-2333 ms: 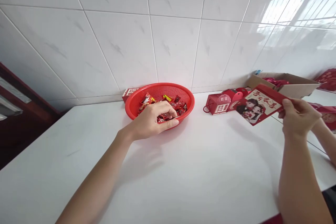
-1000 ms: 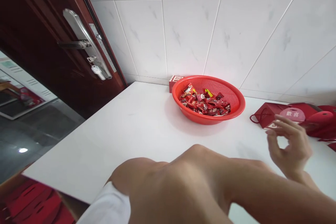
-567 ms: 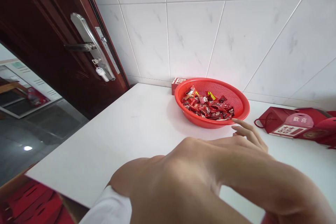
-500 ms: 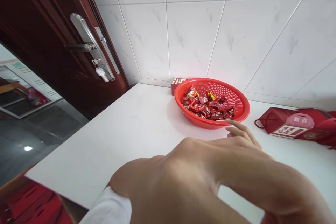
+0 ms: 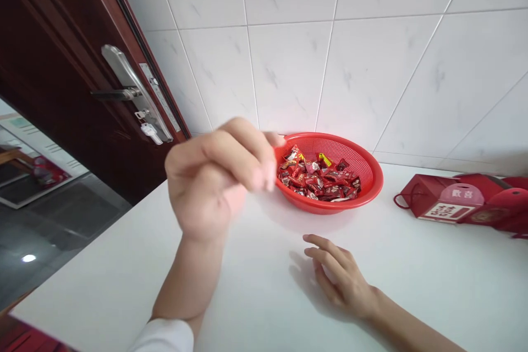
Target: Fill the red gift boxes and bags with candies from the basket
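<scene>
My left hand (image 5: 218,176) is raised close to the camera, left of the red plastic basket (image 5: 322,208). Its fingers are loosely bent and partly blurred, with nothing visible in them. A part of it covers the basket's left rim. Small red-wrapped candies (image 5: 317,179), one or two with yellow, lie in a heap inside the basket. In front of the basket, my right hand (image 5: 344,278) is low over the white table (image 5: 256,297). Its fingers are apart and slightly bent, holding nothing.
Red gift boxes (image 5: 443,203) with a cord handle lie on the right side of the table, near the white tiled wall (image 5: 289,77). A dark red door (image 5: 74,66) with a metal handle and hanging keys (image 5: 150,132) stands at the left.
My hands were large and overlapping right in front of the camera. Now they are apart: the left raised at the left, the right lower over the table. The view has shifted slightly.
</scene>
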`<state>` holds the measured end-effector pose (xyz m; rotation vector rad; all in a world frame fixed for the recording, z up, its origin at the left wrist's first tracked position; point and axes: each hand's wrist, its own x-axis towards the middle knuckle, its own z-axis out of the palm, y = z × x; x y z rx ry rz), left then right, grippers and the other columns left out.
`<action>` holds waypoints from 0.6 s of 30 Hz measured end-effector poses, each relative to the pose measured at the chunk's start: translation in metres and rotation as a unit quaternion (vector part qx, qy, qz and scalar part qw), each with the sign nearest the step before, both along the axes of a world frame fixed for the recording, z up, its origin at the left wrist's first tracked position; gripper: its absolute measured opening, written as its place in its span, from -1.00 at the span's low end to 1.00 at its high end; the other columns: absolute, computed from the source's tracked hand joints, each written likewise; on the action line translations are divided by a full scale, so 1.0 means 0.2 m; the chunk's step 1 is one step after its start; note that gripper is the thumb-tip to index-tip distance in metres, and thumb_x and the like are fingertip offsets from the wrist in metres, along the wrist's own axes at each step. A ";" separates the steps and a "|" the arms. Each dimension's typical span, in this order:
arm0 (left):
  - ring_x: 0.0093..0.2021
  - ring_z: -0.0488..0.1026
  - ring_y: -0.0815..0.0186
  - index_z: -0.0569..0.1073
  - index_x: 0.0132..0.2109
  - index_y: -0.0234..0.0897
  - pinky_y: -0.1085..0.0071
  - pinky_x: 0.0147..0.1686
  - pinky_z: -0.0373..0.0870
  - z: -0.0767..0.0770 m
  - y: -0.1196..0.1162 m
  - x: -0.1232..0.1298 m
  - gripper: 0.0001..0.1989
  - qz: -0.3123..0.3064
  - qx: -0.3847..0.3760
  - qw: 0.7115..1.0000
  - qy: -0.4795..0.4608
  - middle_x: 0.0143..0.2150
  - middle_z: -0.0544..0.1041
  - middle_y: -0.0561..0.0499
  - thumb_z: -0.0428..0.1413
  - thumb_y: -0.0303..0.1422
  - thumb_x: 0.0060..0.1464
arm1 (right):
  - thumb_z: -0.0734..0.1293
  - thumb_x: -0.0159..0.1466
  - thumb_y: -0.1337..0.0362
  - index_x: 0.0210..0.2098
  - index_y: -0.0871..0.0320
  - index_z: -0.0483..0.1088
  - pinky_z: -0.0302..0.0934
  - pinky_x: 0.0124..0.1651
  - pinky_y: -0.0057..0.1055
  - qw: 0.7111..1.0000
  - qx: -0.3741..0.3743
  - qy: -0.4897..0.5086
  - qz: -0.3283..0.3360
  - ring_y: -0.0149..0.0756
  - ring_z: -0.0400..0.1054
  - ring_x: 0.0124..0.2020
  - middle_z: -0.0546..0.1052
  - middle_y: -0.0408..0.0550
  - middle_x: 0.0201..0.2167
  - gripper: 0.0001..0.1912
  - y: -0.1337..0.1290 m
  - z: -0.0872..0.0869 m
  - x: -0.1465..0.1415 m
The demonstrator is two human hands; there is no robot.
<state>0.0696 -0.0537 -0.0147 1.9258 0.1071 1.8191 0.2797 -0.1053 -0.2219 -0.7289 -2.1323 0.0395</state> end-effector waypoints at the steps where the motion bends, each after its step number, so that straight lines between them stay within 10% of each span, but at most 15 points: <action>1: -0.60 0.35 0.44 0.45 -0.51 -0.17 0.31 -0.12 0.55 0.00 0.06 -0.01 -0.68 0.014 -0.003 0.999 -0.028 -0.58 0.37 0.14 0.15 -0.34 0.25 | 0.13 0.33 0.55 0.07 0.21 0.30 0.45 -0.26 -0.39 1.000 0.003 0.002 0.006 -0.20 0.54 -0.09 0.54 0.28 0.00 -0.64 0.00 0.00 0.00; 5: -0.58 0.39 0.39 0.54 -0.34 -0.16 0.29 -0.24 0.53 -0.07 0.24 -0.03 -0.76 0.108 -0.075 0.991 -0.017 -0.54 0.43 0.14 0.08 -0.26 0.27 | 0.11 0.33 0.56 0.06 0.17 0.28 0.43 -0.32 -0.38 1.000 -0.002 0.010 0.011 -0.20 0.54 -0.16 0.55 0.25 -0.04 -0.62 0.01 -0.01 -0.02; 9: -0.32 0.54 0.25 0.60 -0.27 -0.26 0.31 -0.21 0.48 -0.17 0.34 -0.07 -0.69 0.155 -0.161 0.938 0.266 -0.36 0.61 -0.01 0.07 -0.16 0.26 | 0.09 0.33 0.56 0.06 0.13 0.26 0.41 -0.36 -0.37 1.000 -0.019 0.017 0.016 -0.22 0.54 -0.22 0.54 0.23 -0.03 -0.61 0.02 -0.01 -0.03; 13: -0.07 0.56 0.20 0.63 -0.12 -0.25 0.38 -0.09 0.44 -0.14 0.42 -0.19 -0.67 0.209 -0.179 0.818 0.505 -0.08 0.67 -0.05 0.09 -0.16 0.18 | 0.10 0.36 0.53 0.06 0.11 0.27 0.43 -0.34 -0.35 0.998 -0.043 0.020 0.028 -0.22 0.55 -0.21 0.54 0.20 -0.02 -0.64 0.01 -0.01 -0.03; 18: -0.02 0.56 0.11 0.60 0.05 -0.27 0.30 0.02 0.39 0.11 0.35 -0.60 -0.56 0.296 -0.262 0.596 0.699 0.00 0.65 -0.13 0.15 -0.15 0.10 | 0.12 0.39 0.52 0.00 0.10 0.30 0.43 -0.33 -0.35 0.997 -0.066 0.034 0.029 -0.25 0.54 -0.26 0.53 0.17 -0.01 -0.70 0.02 -0.02 -0.02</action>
